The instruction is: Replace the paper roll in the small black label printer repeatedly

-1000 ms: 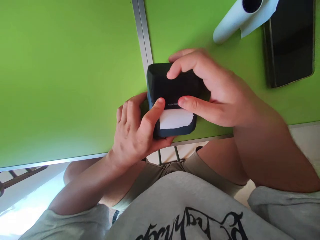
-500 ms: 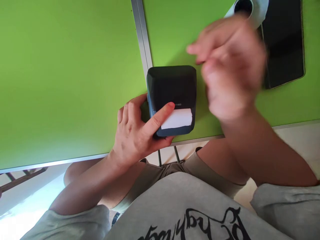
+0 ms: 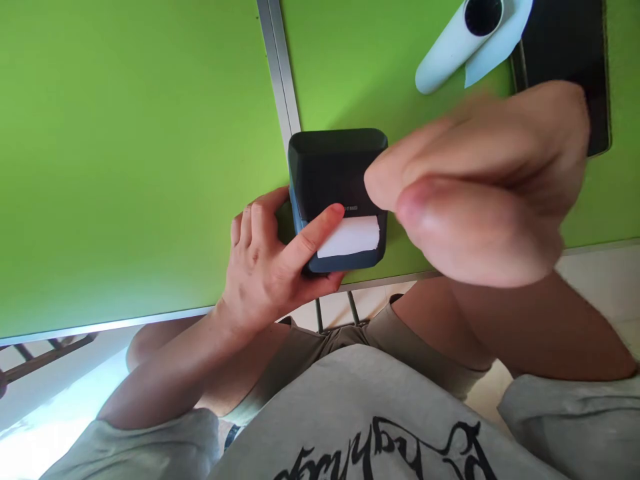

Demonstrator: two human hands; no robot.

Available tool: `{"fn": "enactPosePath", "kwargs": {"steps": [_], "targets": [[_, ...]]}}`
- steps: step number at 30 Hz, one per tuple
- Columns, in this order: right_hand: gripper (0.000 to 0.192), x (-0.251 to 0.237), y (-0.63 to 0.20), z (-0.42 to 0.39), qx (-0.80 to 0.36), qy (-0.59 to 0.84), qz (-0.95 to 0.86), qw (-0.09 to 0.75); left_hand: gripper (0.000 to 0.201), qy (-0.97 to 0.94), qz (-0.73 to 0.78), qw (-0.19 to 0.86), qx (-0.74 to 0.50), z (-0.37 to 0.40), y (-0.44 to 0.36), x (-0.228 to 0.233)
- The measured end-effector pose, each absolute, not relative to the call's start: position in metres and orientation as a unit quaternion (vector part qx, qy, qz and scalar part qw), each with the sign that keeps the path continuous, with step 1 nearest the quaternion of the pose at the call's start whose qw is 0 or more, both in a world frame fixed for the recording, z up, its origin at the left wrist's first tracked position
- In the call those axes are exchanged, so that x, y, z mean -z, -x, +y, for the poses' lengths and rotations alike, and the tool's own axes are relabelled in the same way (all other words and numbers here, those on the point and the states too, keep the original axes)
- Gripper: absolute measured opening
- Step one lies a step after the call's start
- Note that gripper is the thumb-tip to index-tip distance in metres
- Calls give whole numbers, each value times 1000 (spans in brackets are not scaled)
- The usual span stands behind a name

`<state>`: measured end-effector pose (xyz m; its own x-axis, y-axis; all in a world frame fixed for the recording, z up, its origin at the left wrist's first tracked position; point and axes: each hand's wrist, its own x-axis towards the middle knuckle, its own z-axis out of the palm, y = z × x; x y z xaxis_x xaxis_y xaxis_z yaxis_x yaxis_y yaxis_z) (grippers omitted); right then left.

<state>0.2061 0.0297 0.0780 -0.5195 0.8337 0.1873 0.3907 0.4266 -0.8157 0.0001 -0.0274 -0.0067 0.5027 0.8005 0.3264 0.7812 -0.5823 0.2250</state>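
Printer in left hand fingers; blurred right hand pinched empty, hiding phone.

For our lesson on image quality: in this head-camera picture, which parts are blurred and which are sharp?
Head view: the right hand, raised close to the lens, is smeared and soft-edged; the left hand and the dark label printer it grips are sharp, as is the white paper strip; bright glare washes out the bottom-left corner.
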Motion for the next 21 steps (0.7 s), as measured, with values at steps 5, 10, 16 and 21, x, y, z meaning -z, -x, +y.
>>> {"fn": "enactPosePath", "kwargs": {"steps": [5, 10, 16, 21], "targets": [[56, -39, -202, 41, -282, 473, -632, 544, 104, -863, 469, 27, -188, -29, 1, 8], [35, -10, -216, 49, -336, 425, -751, 378, 125, -848, 497, 39, -179, -30, 1, 10], [41, -13, -220, 41, -330, 440, -766, 334, 114, -843, 501, 80, -178, -29, 5, 7], [34, -8, -218, 42, -290, 451, -770, 346, 106, -836, 511, 80, -185, -29, 7, 2]]}}
